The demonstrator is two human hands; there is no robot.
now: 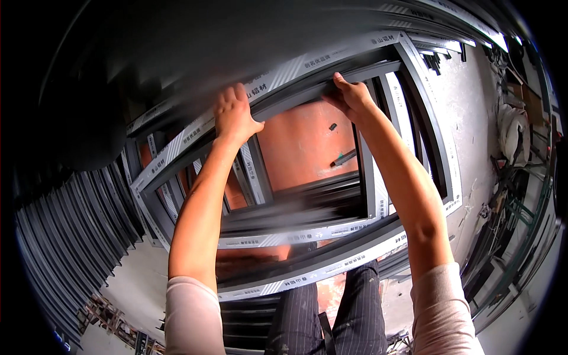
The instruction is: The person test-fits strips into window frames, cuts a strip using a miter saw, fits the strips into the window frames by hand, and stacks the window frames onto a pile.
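A grey metal window frame with white printed protective film lies across several similar frames in front of me. My left hand holds its far rail, fingers laid over the filmed face and thumb on the inner side. Further right, my right hand grips a dark inner rail, thumb on top and fingers partly hidden beneath. Crossbars divide the frames, and an orange-red surface shows through the openings. The near rail of one lower frame runs just before my legs.
Long dark profiles are stacked in rows at the left. More filmed bars lie at the far right. Along the right side stand a green rack and a pale sack. A dark blurred shape covers the upper left.
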